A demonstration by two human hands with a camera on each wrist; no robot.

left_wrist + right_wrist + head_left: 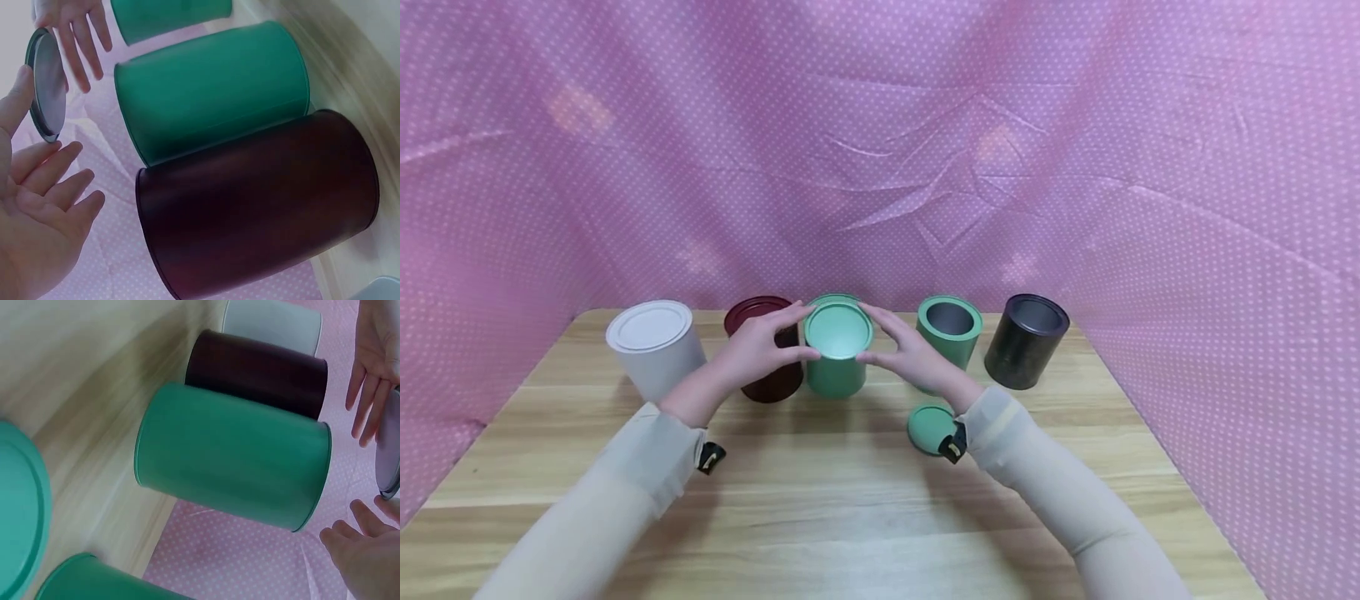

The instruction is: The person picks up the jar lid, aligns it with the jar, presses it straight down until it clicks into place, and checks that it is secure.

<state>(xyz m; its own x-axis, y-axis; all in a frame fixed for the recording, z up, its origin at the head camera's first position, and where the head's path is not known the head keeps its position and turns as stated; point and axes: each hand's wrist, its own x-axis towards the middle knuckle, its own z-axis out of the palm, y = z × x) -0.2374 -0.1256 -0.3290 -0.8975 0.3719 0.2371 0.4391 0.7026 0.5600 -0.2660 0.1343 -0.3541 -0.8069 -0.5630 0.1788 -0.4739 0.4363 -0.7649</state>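
A round green lid (838, 331) is held level above a green can (837, 382), apart from its top. My left hand (758, 346) pinches the lid's left edge between thumb and fingers. From the other side my right hand (916, 360) grips the opposite edge. In the left wrist view the lid (49, 84) is seen edge-on, beyond the rim of the green can (212, 94). The right wrist view shows part of the lid (389, 447), with the right hand's fingers (365, 519) at its lower edge.
A dark red can (772, 379) stands left of the green one, partly behind my left hand. Farther left is a white lidded can (658, 354). To the right stand another green can (950, 333), uncovered, and a black can (1026, 346). A second green lid (930, 428) lies below my right wrist.
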